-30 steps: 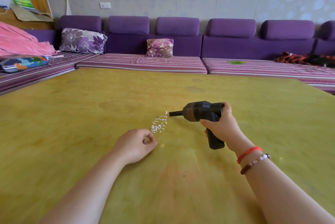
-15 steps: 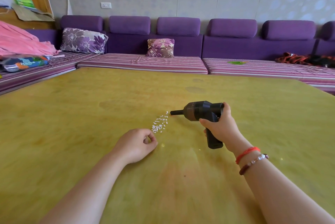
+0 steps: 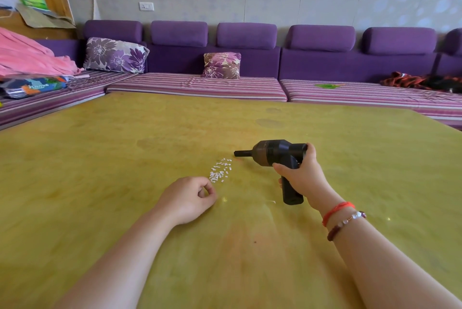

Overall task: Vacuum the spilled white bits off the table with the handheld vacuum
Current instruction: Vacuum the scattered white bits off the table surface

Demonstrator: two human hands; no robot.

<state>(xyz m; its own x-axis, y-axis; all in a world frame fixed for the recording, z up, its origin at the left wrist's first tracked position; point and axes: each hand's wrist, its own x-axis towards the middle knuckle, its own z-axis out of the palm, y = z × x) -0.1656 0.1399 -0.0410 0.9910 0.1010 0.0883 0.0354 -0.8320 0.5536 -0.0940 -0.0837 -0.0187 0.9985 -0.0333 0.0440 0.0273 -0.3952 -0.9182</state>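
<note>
Nearest the camera, two bare forearms are reaching out over the yellow-green table (image 3: pixel 105 148). The right wrist is wearing a red string bracelet (image 3: pixel 336 211) and a beaded bracelet (image 3: pixel 346 224) just behind it.

The left hand (image 3: pixel 186 199) is resting on the table with its fingers curled into a loose fist, thumb tip meeting the forefinger; it is holding nothing that can be made out. It is lying just on the near side of the white bits (image 3: pixel 220 170), almost touching the closest of them.

The right hand (image 3: pixel 301 173) is gripping the black handheld vacuum (image 3: pixel 276 154) by its pistol-style handle, fingers wrapped around the grip and the butt of the handle sticking out below the palm. The vacuum is being held to the right of the white bits, its narrow nozzle (image 3: pixel 243 153) pointing left toward them, with the tip just beyond the far right end of the scatter and not quite touching it.

The white bits are lying in a small slanted cluster on the table, between the left hand and the nozzle.

Beyond the white bits, past the far table edge, a purple sofa (image 3: pixel 325 63) with striped seats is running along the wall, carrying two floral cushions (image 3: pixel 115 54), a pink blanket (image 3: pixel 30 58) at the left end and a red-and-black cloth (image 3: pixel 410 81) at the right.
</note>
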